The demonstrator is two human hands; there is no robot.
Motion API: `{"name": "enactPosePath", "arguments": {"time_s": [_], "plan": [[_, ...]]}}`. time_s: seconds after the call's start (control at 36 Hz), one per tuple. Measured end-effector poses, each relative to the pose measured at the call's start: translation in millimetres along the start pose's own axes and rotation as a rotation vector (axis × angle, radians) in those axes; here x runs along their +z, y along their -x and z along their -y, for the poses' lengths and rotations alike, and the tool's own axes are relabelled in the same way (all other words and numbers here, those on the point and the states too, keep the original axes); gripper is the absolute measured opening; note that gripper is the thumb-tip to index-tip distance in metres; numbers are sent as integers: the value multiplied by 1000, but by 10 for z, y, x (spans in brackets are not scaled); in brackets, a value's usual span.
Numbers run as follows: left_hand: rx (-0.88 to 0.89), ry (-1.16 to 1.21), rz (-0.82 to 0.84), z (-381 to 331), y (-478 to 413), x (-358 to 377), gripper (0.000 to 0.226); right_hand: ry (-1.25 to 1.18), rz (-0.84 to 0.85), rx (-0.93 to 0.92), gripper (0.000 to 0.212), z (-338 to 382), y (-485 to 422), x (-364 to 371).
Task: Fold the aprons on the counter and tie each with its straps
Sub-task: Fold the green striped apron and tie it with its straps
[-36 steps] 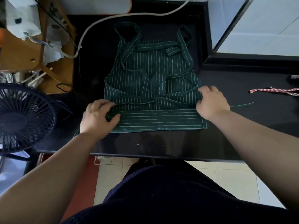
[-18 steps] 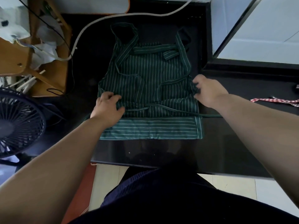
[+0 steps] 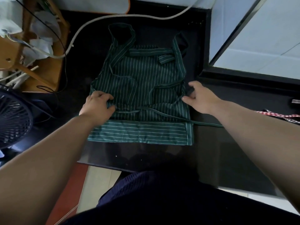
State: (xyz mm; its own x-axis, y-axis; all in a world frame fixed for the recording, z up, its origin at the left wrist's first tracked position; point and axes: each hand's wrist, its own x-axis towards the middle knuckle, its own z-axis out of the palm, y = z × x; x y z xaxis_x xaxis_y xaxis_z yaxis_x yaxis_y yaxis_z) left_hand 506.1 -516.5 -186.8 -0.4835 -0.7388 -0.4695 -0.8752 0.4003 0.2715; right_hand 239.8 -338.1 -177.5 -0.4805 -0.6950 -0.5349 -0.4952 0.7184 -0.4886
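Item: green striped apron, lying flat on the dark desk. A band of crosswise stripes runs along the apron's near edge, and the strap loops sit at its far end. Narrow ties lie loose across the apron's upper face. One strap trails off the apron's near right corner onto the desk.

Left hand: at the apron's left edge, fingers and thumb curled, pinching a fold of the cloth.

Right hand: at the apron's right edge, thumb and fingers closed on the fabric there.

Other items: a red checked cloth strip lies well right of the apron. A dark fan stands well left of it. A white cable curves past the apron's far end.
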Motion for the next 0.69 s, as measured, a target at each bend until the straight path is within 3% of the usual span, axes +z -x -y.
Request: {"name": "enactPosePath", "arguments": {"time_s": [0.08, 0.19, 0.31, 0.42, 0.53, 0.69], "plan": [[-16, -11, -9, -78, 1, -12, 48, -403, 110, 301, 52, 10, -73, 32], [9, 17, -21, -150, 39, 63, 48, -685, 39, 405, 11, 28, -151, 9], [19, 17, -16, -162, 74, 153, 50, -583, 55, 407, 8, 58, -216, -53], [20, 14, -15, -139, 80, 162, 51, -575, 152, 475, 23, 156, -203, -91], [26, 12, -2, -141, 66, 142, 53, -456, 75, 443, 19, 206, -267, -105], [66, 15, 4, -80, 47, 118, 53, -240, -47, 424, 39, 280, -326, -106]]}}
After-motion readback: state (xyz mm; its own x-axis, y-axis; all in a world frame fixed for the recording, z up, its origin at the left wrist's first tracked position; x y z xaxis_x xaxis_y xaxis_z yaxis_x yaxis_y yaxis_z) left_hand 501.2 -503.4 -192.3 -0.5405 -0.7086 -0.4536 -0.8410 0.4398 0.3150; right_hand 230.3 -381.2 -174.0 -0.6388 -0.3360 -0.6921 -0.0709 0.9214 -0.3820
